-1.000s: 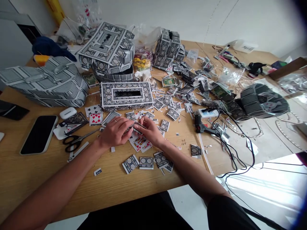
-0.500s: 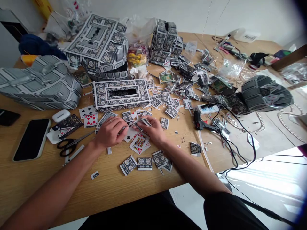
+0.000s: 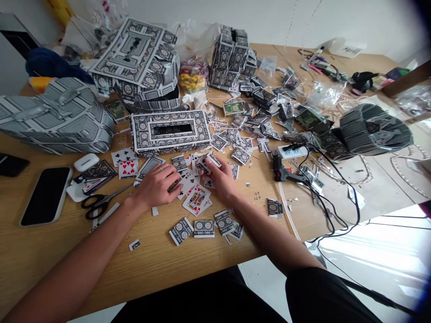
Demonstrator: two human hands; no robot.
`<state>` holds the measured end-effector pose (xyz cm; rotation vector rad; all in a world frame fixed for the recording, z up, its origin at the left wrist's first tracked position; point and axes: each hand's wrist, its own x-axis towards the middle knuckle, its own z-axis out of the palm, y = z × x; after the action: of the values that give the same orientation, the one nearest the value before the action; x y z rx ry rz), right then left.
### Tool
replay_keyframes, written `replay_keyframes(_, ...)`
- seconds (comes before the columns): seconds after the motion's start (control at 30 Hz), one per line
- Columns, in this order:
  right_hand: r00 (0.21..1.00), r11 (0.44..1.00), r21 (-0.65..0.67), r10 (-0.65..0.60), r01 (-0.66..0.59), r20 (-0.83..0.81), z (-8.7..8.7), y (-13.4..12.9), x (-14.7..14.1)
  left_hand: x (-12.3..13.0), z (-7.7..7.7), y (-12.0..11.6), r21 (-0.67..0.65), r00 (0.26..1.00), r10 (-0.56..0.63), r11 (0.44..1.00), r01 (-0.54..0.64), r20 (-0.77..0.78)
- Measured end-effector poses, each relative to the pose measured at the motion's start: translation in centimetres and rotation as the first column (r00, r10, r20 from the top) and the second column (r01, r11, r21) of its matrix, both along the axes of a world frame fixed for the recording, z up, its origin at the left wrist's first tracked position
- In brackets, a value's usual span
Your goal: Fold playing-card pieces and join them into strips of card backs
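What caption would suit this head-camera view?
Left hand rests on cut playing-card pieces while the right hand touches another, beside a card-covered slotted box on a wooden table.

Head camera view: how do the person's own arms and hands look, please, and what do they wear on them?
The left hand and right hand are ungloved, and the forearms are bare. The left hand wears a thin ring. A black sleeve shows where the right arm leaves the view.
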<state>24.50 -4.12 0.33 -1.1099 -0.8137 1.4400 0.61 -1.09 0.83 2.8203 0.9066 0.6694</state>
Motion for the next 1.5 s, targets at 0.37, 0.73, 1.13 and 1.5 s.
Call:
replay_keyframes(0.37,0.867,0.951,0.254,-0.27,0.173,0.418,1.3,2.3,4.9,0.0,-0.5,0.1,-0.026,0.997,0.016,1.0,-0.014,0.081)
replay_keyframes(0.73,0.45,0.934,0.331,-0.354,0.132,0.82,2.9,3.2,9.9,0.1,-0.6,0.1,-0.024,0.995,0.025,0.999,-0.023,0.097)
replay_keyframes(1.13,-0.043,0.997,-0.068,0.067,-0.025,0.997,4.3,-1.2,9.1,0.1,-0.7,0.3,0.007,0.995,0.022,1.0,-0.023,0.1)
replay_keyframes(1.5,0.149,0.997,0.053,-0.044,-0.059,0.988,2.7,-1.8,10.8,0.0,-0.8,0.3,0.008,0.994,0.033,0.999,-0.034,0.104)
